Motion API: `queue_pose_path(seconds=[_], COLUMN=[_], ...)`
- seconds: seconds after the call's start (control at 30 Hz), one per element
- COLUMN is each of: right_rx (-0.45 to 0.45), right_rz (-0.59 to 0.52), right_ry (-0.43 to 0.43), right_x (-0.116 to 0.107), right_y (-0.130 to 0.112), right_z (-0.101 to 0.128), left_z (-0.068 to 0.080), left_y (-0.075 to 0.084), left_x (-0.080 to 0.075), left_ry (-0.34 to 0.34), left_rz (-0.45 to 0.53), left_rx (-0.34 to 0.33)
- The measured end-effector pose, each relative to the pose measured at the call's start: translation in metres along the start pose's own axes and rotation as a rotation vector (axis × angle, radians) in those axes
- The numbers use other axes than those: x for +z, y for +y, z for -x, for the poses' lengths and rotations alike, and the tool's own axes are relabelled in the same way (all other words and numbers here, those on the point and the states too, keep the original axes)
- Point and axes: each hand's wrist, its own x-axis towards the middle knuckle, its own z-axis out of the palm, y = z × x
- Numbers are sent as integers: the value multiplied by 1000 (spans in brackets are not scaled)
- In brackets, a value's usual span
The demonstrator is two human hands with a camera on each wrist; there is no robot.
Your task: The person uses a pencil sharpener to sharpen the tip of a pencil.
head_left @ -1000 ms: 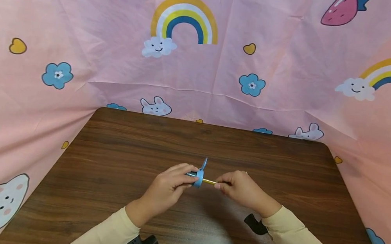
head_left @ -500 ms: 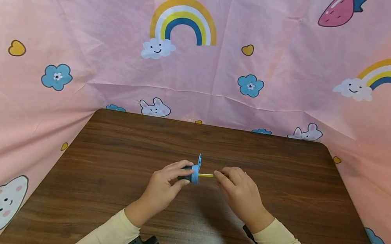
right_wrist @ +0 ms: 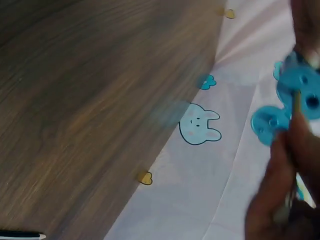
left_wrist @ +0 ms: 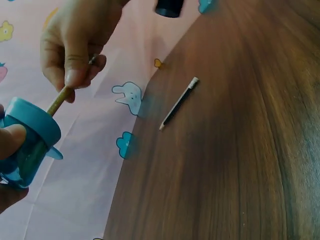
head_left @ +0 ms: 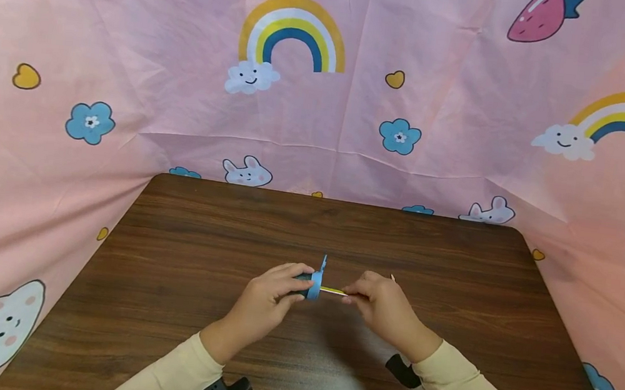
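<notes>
Head view: over the worktop's middle, the left hand (head_left: pixel 269 297) wraps a small blue sharpener (head_left: pixel 314 283), light, hard, slick plastic, best gripped round its body. The right hand (head_left: pixel 386 306) pinches the thin yellow pencil (head_left: pixel 333 291) stuck into it; probably snaps easily. A spare pencil (left_wrist: pixel 179 103) lies farther off.

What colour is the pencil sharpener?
Blue: the pencil sharpener shows best in the left wrist view.

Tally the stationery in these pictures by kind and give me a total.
Pencil sharpeners: 1, the blue sharpener in the left hand.
Pencils: 2, the yellow pencil pinched by the right hand and the dark pencil on the table.
Total: 3.
</notes>
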Motion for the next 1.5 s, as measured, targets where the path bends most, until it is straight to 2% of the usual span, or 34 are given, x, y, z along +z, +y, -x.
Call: queue_pose_path(seconds=[0.1,0.17,0.23,0.27,0.37,0.53,0.7,0.83,1.0,1.13,1.2,1.3,1.37,1.43,1.5], right_rx=[267,412,483,488,435,345,127,-33,-224,-365,-398,-398,-359,-302,-218], right_rz=[-297,-440,-492,-495,-386,-140,185,344,386,406,433,449,426,368,275], right_ry=[-226,-320,-362,-370,-345,-228,-85,62,265,365,395,415,399,352,264], right_x=[-10,-14,-16,-16,-15,-14,-10,-5,1,7,10,13,13,12,9], right_y=[4,7,10,11,10,-4,-15,-10,4,12,13,12,10,8,5], right_z=[-7,-11,-14,-14,-15,-12,-7,-2,4,6,6,6,6,5,4], left_z=[0,1,1,1,1,2,1,0,-2,-3,-2,-2,-2,-2,-2], left_y=[-3,-4,-4,-5,-5,-5,-5,-5,-1,3,4,5,5,4,1], left_x=[0,1,2,3,4,4,4,2,0,-2,-2,-2,-1,0,0], left_ry=[1,6,11,12,15,15,14,28,43,46,38,32,28,28,23], left_rz=[-51,-60,-58,-56,-44,-43,-70,-69,-36,23,38,41,30,3,-31], left_rx=[113,160,179,179,148,81,49,55,50,-11,-40,-63,-56,-27,20])
